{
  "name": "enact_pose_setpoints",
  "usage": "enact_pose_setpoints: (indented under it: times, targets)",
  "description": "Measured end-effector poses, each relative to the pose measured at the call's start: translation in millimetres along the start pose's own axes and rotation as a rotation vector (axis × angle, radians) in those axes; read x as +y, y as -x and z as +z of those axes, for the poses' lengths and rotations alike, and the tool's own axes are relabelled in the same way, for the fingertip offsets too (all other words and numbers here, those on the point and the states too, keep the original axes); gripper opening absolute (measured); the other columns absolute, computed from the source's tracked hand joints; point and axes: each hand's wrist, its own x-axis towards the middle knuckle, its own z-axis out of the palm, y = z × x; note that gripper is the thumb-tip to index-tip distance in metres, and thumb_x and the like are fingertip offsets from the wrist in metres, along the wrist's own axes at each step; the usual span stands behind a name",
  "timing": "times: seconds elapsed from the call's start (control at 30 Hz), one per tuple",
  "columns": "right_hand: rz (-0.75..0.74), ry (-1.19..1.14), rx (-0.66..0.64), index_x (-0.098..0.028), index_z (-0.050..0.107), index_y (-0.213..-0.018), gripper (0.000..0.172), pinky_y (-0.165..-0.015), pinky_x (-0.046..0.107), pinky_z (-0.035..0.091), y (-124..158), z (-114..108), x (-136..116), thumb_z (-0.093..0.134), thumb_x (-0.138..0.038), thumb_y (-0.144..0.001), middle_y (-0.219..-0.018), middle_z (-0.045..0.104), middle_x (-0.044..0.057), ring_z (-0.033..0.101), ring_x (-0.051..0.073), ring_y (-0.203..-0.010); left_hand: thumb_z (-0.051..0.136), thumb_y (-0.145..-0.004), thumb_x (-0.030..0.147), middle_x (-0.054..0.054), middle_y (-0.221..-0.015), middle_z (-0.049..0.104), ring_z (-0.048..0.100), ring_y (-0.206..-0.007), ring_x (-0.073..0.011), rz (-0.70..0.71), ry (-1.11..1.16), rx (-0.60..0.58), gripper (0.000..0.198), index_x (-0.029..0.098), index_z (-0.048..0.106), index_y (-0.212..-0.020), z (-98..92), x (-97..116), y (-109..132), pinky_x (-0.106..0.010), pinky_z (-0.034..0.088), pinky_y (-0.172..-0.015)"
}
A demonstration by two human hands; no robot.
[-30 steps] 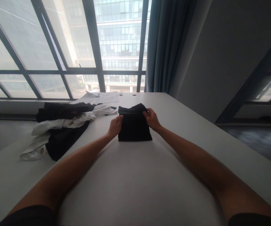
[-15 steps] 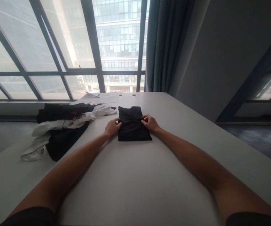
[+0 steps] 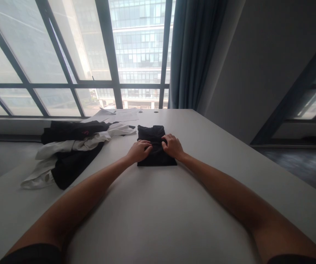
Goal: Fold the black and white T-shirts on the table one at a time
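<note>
A black garment (image 3: pixel 158 156), folded into a neat rectangle, lies flat on the white table (image 3: pixel 160 205). My left hand (image 3: pixel 140 151) rests on its left side, palm down, with the fingers stretched over the cloth. On the opposite side, my right hand (image 3: pixel 173 146) lies over the right edge with its fingertips touching the top. Both hands press on the fabric without gripping it. Slight creases run across the garment between them, and its kind cannot be made out.
Left of the garment, a loose heap of black clothes (image 3: pixel 74 130) and a whitish garment (image 3: pixel 45 176) hangs over the table's left edge. Paper sheets (image 3: pixel 123 115) lie at the far end, before the windows (image 3: pixel 141 47) and a blue-grey curtain (image 3: pixel 193 55).
Both hands have moved inward from the garment's side edges onto its top. The fingers, which were pinching the edges, now lie over the cloth. The garment has stayed in place.
</note>
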Motion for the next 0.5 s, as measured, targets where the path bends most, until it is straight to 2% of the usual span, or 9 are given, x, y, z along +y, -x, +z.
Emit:
enact_pose_setpoints:
  times: [0.1,0.2,0.3,0.5]
  targets:
    - [-0.173,-0.003,-0.187,-0.013,0.053,-0.142,0.050,-0.120,0.042,0.025,4,7,-10,0.045,-0.033,-0.097,-0.157,0.041,0.012,0.036,0.024,-0.145,0.048,-0.095,0.053,-0.012,-0.153,0.047,0.040,-0.143,-0.0313,-0.011,-0.051,-0.232,0.057,0.018,0.061,-0.138,12.8,4,5,-0.046,0.029,-0.118]
    - [-0.149,0.025,-0.417,-0.013,0.038,-0.154,0.060,-0.123,0.046,0.014,7,16,-10,0.035,-0.041,-0.101,-0.164,0.027,0.010,0.021,0.025,-0.152,0.034,-0.098,0.061,-0.011,-0.165,0.020,0.015,-0.153,-0.0283,-0.088,-0.126,-0.385,0.074,0.015,0.035,-0.156,20.4,3,12,-0.044,0.015,-0.123]
    - [-0.087,0.038,-0.507,-0.015,0.029,-0.159,0.068,-0.124,0.048,0.013,8,19,-7,0.028,-0.051,-0.102,-0.166,0.019,0.008,0.016,0.026,-0.153,0.029,-0.095,0.070,-0.011,-0.165,0.015,0.010,-0.154,-0.0285,-0.156,-0.170,-0.425,0.084,0.014,0.029,-0.159,19.5,-1,12,-0.042,0.012,-0.123]
    - [-0.059,0.061,-0.526,-0.017,0.026,-0.160,0.073,-0.124,0.044,0.012,8,16,-9,0.021,-0.059,-0.101,-0.167,0.016,0.006,0.013,0.026,-0.154,0.026,-0.094,0.073,-0.013,-0.166,0.009,0.008,-0.154,-0.0299,-0.306,-0.243,-0.445,0.090,0.012,0.025,-0.159,18.9,-14,-15,-0.048,0.011,-0.123]
